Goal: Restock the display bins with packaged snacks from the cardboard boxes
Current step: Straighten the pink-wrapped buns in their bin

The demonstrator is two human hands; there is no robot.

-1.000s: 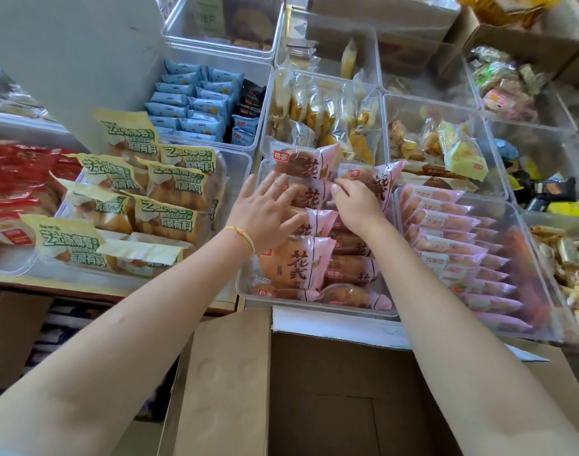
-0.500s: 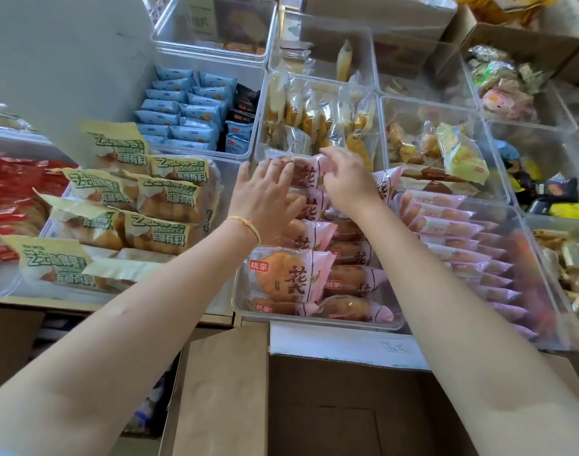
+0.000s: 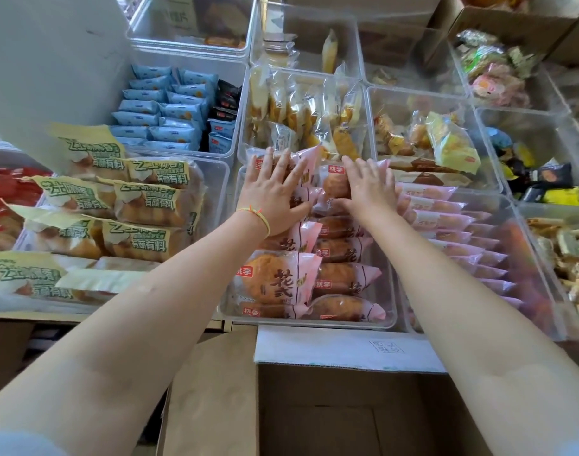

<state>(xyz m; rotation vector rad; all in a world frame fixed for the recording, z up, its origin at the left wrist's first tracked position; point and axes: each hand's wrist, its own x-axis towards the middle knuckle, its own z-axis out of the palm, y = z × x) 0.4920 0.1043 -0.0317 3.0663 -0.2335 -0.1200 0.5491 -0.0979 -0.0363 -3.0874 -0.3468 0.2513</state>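
Since half a second ago both hands have flattened: the left hand [image 3: 275, 195] and right hand [image 3: 370, 189] now press with straight fingers, gripping nothing, on the pink bread packets [image 3: 283, 279] filling the clear bin [image 3: 392, 319] at frame centre, above the cardboard box [image 3: 212, 390].

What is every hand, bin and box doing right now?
Left hand: open, fingers spread, pressing flat on the pink bread packets.
Right hand: open, resting on a packet at the back.
Clear plastic bin holding the pink packets: nearly full, two rows.
Brown cardboard box: flaps open, looks empty inside.
Blue snack packets: stacked neatly in their bin.
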